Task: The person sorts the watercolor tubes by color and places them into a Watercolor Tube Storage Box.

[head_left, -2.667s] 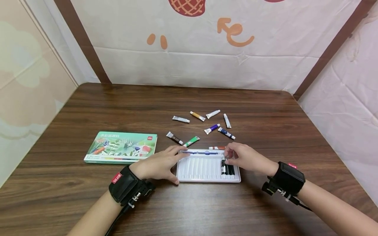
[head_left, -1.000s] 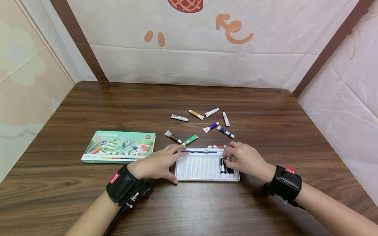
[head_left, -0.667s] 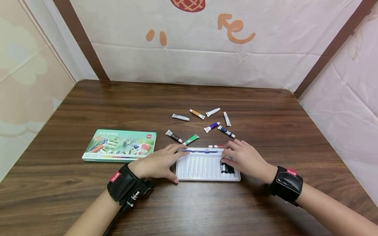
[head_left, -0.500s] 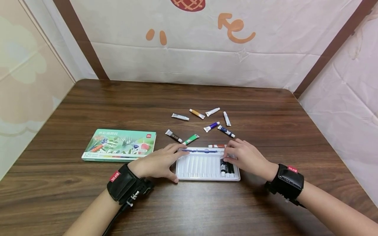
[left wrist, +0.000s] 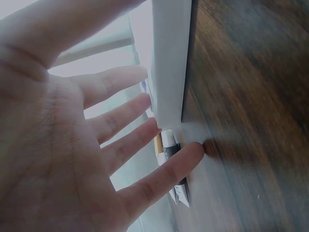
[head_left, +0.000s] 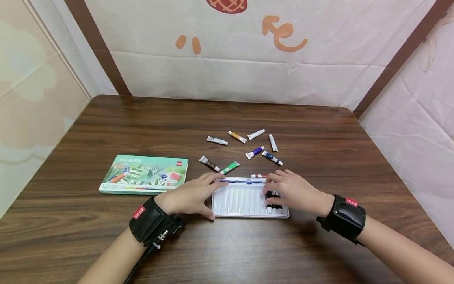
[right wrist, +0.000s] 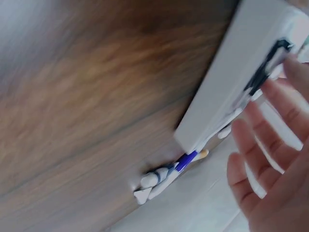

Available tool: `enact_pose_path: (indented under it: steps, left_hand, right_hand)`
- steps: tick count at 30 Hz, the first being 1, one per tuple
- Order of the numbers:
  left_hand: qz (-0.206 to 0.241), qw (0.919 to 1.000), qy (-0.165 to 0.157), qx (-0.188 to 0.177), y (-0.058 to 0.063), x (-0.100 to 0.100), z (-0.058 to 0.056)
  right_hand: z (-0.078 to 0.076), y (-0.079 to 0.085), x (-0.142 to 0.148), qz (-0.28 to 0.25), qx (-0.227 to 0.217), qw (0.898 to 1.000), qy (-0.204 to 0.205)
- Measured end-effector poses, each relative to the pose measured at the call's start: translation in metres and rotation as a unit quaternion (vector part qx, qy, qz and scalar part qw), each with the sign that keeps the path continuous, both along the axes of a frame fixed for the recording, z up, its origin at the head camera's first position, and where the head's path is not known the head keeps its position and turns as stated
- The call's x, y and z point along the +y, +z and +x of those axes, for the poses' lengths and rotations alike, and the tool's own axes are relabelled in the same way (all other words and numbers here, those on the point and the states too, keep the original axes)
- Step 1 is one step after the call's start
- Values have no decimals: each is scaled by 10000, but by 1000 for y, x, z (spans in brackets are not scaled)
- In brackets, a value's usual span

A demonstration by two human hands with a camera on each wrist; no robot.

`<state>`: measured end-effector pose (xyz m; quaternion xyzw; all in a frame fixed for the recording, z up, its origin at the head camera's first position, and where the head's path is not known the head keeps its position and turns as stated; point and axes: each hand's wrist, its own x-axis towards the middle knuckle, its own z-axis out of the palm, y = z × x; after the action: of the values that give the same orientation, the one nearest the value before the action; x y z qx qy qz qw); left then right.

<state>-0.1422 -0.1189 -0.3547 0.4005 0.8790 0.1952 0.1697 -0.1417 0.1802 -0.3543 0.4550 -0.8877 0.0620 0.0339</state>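
A white plastic tray [head_left: 237, 202] lies on the table with a blue paintbrush [head_left: 244, 182] along its back groove. Several dark paint tubes [head_left: 274, 206] with white caps fill slots at the tray's right end. My left hand [head_left: 193, 196] rests at the tray's left edge, fingers straight and spread, thumb at the near corner. Over the dark tubes, my right hand [head_left: 292, 191] bends its fingers loosely; in the right wrist view its thumb and forefinger are parted beside a dark tube [right wrist: 263, 72]. A red-brown tube [head_left: 258, 176] behind the tray is partly hidden by that hand.
Beyond the tray lie loose tubes: green [head_left: 229, 167], dark brown [head_left: 209, 163], purple [head_left: 254, 152], navy [head_left: 272, 158], ochre [head_left: 237, 137] and several whitish ones [head_left: 217, 140]. At left sits a green paint box [head_left: 143, 175]. Fabric walls border the wooden table [head_left: 170, 118].
The right fingers, earlier drawn together at the tubes' upper ends, have spread and lowered over the tubes. The left hand stays at the tray. Loose tubes keep their places.
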Motion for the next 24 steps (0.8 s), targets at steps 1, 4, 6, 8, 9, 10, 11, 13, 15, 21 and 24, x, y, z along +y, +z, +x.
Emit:
enact_pose_path:
  steps: [1,4,6,8,9,10,11,13,15,21,24]
  left_hand:
    - [-9,10000,-1,1,0,0,0]
    - [-44,10000,-6,-12,1,1,-1]
    - [-51,10000,-12,-27,1,1,-1]
    - [-51,10000,-18,-19,0,1,-1]
    - [-45,10000,-20,-3,0,1,-1]
    - [-38,10000,-21,9,0,1,-1]
    - [-35,10000,-22,27,0,1,-1]
    - [-39,10000,-18,54,0,0,0]
    - [-47,10000,-9,46,0,0,0]
    - [-62,10000,6,-23,1,1,1]
    - [-45,10000,-4,10,2,0,1]
  right_hand:
    - [0,0,1,-4,-63,10000,50]
    - [1,1,4,24,-242,9996,137]
    - [1,1,5,35,-380,9991,188]
    - [1,1,4,85,-435,9986,275]
    - [1,1,4,102,-451,9985,306]
    - [0,1,3,118,-472,9983,331]
    - [0,1,2,136,-490,9981,350]
    - [-1,1,0,213,-486,9979,366]
    - [-2,2,-1,289,-483,9979,312]
    - [-2,3,1,389,-588,9973,223]
    - [-2,2,3,313,-494,9976,363]
